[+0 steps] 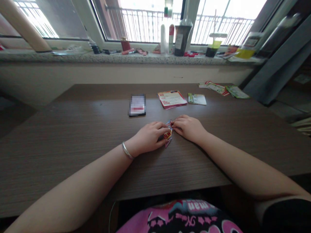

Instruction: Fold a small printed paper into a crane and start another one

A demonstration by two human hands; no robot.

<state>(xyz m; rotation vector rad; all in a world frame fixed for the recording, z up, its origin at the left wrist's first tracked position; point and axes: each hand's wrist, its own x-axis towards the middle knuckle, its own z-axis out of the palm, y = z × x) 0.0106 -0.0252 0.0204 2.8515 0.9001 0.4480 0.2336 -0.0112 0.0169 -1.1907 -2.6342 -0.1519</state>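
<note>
Tabletop (pixel 73 136): dark wood grain, with both forearms lying across it from the near edge.

Left hand (pixel 148 137) is resting knuckles-up at about mid-tabletop, with a bracelet (pixel 127 150) at the wrist. Its fingertips are closing on the lower half of a small red-and-yellow packet (pixel 168 133).

Right hand (pixel 189 127) is coming in from the opposite side, its fingertips pinching the packet's far end.

The packet is sitting directly between the two hands, touching both, so neither is the nearer. Its long axis is running far-to-near, with the far end leaning slightly right and the near end sticking out below the left fingers. I cannot tell whether it is lifted off the wood.

Toward the far edge, well apart from the hands, a phone (pixel 137 105), red leaflets (pixel 172 98) and a green card (pixel 197 99) are lying flat.
</note>
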